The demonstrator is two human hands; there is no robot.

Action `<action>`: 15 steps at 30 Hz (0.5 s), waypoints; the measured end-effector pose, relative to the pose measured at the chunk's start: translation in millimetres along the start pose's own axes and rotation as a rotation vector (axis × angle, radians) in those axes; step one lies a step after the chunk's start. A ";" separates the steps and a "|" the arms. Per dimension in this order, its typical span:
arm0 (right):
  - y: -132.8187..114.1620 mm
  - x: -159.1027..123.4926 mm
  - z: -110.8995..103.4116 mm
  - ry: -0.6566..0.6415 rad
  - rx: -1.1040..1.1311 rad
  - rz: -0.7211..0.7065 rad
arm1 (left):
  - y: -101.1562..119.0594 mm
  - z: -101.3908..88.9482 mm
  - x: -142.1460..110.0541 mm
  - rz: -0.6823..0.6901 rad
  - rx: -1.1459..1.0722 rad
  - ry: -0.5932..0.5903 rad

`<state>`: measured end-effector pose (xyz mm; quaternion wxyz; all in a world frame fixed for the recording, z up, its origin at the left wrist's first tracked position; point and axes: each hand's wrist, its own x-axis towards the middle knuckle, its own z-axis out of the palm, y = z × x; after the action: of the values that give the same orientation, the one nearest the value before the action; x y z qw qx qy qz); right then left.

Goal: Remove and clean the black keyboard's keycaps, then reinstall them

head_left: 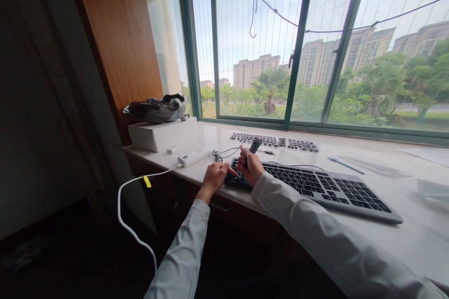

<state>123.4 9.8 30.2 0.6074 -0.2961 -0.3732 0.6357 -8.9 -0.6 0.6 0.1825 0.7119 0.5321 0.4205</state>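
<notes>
A long dark grey keyboard (pixel 305 184) with black keys lies at a slant along the near edge of the windowsill-like desk. My left hand (pixel 214 178) rests at its left end, fingers stretched over the keys near the corner. Just above that end, my right hand (pixel 249 167) is closed around a black brush (pixel 257 144) whose dark, bristly-looking end points up and away. My right palm side and part of the brush's handle are hidden. Behind the keyboard, rows of loose black keycaps (pixel 259 139) are laid out on the desk.
A white power strip (pixel 194 156) with a white cord (pixel 121 205) hanging off the edge lies left. Behind it, a white box (pixel 159 134) carries a plastic bag (pixel 157 110). A thin black cable (pixel 218 156) lies coiled; a blue pen (pixel 347 166) lies right. Windows (pixel 256 56) stand behind.
</notes>
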 end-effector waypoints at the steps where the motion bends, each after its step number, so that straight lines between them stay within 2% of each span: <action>1: 0.1 -0.4 0.3 -0.005 -0.003 0.005 | 1.4 -0.8 -0.4 -0.007 0.010 -0.001; 5: 2.8 0.0 0.3 -0.043 0.002 -0.001 | 3.1 -1.7 -0.7 0.004 0.026 -0.017; 15: 6.0 1.2 0.9 -0.058 -0.072 -0.134 | 2.4 -1.1 -1.0 0.040 0.008 -0.034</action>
<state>119.2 11.0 25.7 0.6263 -0.2735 -0.4322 0.5883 -8.4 -2.7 2.5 0.1803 0.7301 0.5161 0.4100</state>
